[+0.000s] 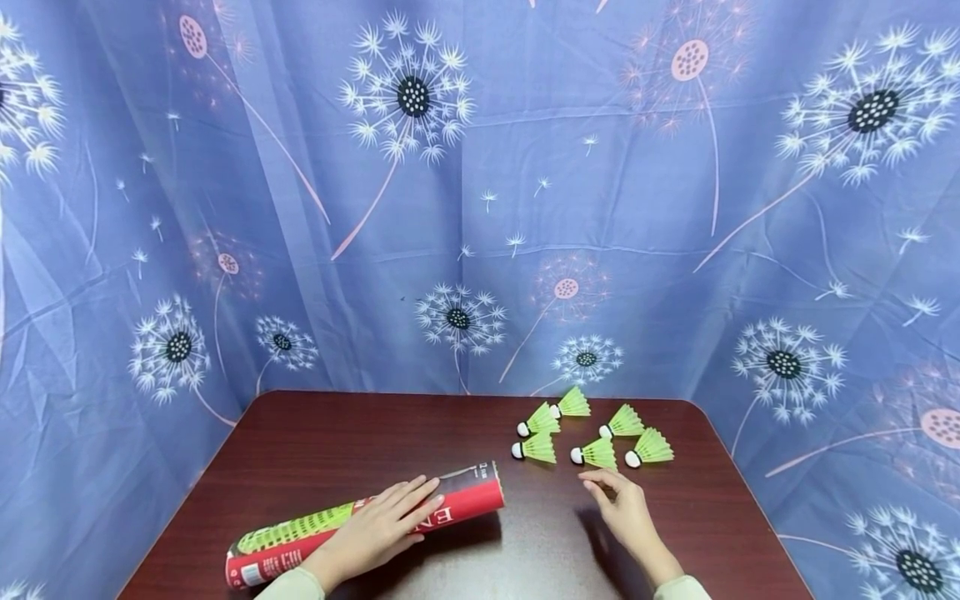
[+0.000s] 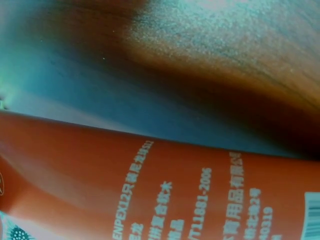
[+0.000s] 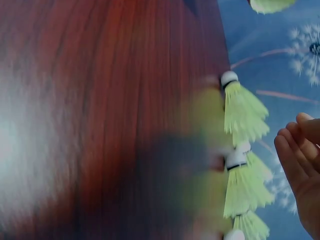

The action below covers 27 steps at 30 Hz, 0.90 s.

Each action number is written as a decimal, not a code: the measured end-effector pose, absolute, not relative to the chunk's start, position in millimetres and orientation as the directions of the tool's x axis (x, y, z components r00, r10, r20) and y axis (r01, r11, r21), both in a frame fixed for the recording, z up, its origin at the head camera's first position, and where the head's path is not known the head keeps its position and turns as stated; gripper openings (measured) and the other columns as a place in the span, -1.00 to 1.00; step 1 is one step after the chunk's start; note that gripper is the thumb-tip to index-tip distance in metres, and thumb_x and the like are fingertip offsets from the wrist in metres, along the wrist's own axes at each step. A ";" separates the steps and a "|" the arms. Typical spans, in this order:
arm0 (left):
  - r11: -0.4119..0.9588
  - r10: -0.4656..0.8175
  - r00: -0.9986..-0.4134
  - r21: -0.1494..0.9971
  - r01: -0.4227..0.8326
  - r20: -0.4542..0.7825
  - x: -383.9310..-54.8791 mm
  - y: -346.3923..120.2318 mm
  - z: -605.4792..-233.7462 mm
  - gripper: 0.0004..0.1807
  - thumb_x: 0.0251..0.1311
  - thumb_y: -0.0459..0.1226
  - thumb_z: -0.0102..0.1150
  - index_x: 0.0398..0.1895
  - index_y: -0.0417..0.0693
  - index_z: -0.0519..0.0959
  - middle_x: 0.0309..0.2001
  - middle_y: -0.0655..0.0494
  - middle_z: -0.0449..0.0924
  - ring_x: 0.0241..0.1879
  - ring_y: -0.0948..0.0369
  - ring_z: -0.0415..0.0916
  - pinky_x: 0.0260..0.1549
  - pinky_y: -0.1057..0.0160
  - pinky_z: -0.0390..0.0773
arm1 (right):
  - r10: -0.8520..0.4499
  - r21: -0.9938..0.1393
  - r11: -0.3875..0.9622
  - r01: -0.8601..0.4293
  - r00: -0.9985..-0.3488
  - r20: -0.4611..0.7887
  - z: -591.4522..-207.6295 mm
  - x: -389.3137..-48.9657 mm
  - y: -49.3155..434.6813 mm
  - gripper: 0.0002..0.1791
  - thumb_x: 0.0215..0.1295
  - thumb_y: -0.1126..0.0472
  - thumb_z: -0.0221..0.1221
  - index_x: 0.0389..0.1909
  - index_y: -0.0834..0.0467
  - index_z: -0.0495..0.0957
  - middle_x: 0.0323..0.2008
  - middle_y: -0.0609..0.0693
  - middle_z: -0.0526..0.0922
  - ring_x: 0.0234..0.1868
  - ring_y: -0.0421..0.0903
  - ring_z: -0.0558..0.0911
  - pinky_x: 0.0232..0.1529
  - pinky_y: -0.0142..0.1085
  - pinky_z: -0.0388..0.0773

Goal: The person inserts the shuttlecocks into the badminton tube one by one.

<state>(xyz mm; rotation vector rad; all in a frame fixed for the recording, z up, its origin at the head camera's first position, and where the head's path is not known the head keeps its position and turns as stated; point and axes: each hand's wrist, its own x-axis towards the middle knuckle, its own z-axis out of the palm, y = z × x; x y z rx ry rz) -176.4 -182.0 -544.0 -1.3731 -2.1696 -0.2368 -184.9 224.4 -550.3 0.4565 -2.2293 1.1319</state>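
Observation:
A red shuttlecock tube (image 1: 468, 504) with a green and dark printed panel lies slantwise on the table. Across its middle rests my left hand (image 1: 378, 529), its fingers laid over the top and its thumb on the near side. The left wrist view shows the tube's red side (image 2: 100, 170) with white lettering close up. Over the table, just in front of a yellow-green shuttlecock (image 1: 596, 454) with a white cork, is my right hand (image 1: 622, 508). Its thumb and fingertips are near one another and hold nothing. In the right wrist view, the fingers (image 3: 295, 160) appear at the right edge.
Several more shuttlecocks lie in a loose group at the back right, among them one shuttlecock (image 1: 648, 448) at the right and another (image 1: 534, 450) at the left. The dark red-brown table (image 1: 360, 433) meets a blue curtain (image 1: 510, 183) with dandelion prints behind it.

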 end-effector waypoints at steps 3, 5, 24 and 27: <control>0.466 0.779 -0.324 -0.149 0.872 0.538 -176.7 -182.0 -543.7 -0.08 -0.16 -0.17 0.53 0.37 -0.07 0.35 0.36 -0.09 0.30 0.22 -0.07 0.41 0.07 0.02 0.49 | -0.011 -0.583 0.629 -0.515 -0.755 0.655 -549.8 -188.3 236.6 -0.76 -0.04 0.58 0.32 -0.35 0.25 0.70 -0.40 0.04 0.70 -0.37 -0.28 0.62 -0.36 -0.64 0.47; 0.470 0.778 -0.326 -0.154 0.869 0.537 -176.6 -182.0 -543.1 -0.06 -0.18 -0.17 0.54 0.37 -0.07 0.35 0.36 -0.08 0.30 0.22 -0.06 0.41 0.06 0.02 0.49 | 0.005 -0.566 0.655 -0.501 -0.746 0.666 -548.7 -190.4 244.3 -0.76 -0.06 0.58 0.33 -0.35 0.26 0.69 -0.40 0.06 0.70 -0.37 -0.27 0.63 -0.35 -0.66 0.45; 0.500 0.786 -0.374 -0.150 0.853 0.492 -175.0 -183.3 -540.8 -0.11 -0.05 -0.12 0.48 0.40 -0.02 0.31 0.39 -0.04 0.26 0.28 0.00 0.35 0.12 0.05 0.45 | 0.164 -0.582 0.745 -0.326 -0.756 0.634 -566.9 -208.5 266.7 -0.76 -0.02 0.53 0.33 -0.25 0.37 0.65 -0.39 0.15 0.69 -0.33 0.10 0.67 -0.25 -0.35 0.51; 0.489 0.791 -0.355 -0.168 0.856 0.498 -175.6 -183.7 -540.4 -0.12 -0.03 -0.10 0.47 0.40 -0.04 0.31 0.38 -0.06 0.27 0.27 -0.01 0.37 0.10 0.05 0.46 | 0.186 -0.618 0.733 -0.285 -0.789 0.585 -570.5 -212.7 265.5 -0.76 0.02 0.52 0.30 -0.23 0.41 0.63 -0.37 0.19 0.69 -0.36 0.13 0.68 -0.34 -0.23 0.57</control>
